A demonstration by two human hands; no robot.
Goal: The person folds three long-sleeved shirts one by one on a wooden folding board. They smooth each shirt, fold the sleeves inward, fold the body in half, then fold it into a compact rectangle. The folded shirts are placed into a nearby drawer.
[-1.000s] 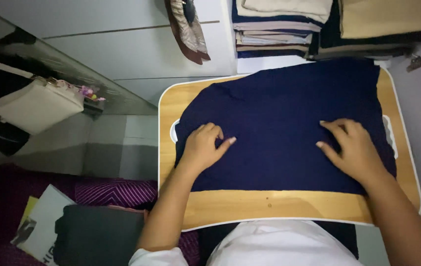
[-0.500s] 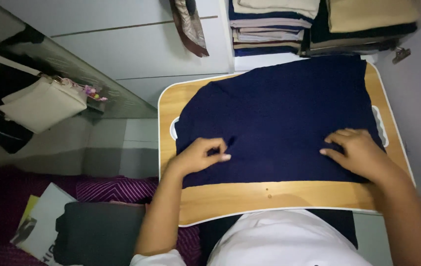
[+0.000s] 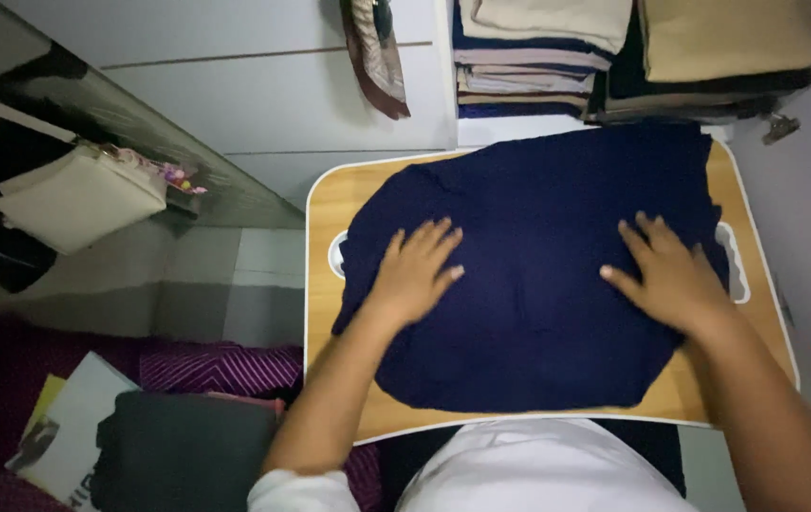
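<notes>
A dark navy cloth (image 3: pixel 538 209) lies spread over a small wooden lap table (image 3: pixel 325 204) with a white rim. My left hand (image 3: pixel 415 270) rests flat on the cloth's left part, fingers spread. On the right part my right hand (image 3: pixel 671 275) lies flat too, fingers apart. Neither hand grips anything. The cloth's near edge reaches almost to the table's front edge.
Stacks of folded clothes (image 3: pixel 529 57) in beige, navy and tan sit on a shelf behind the table. A patterned scarf (image 3: pixel 377 47) hangs at the top. To the left are a cream bag (image 3: pixel 78 199), a purple cushion (image 3: pixel 221 365) and a dark folded item (image 3: pixel 183 450).
Both hands let go of pinched cloth near the front and now press flat farther up. The cloth's near edge has come down toward me, covering most of the bare wood strip.
</notes>
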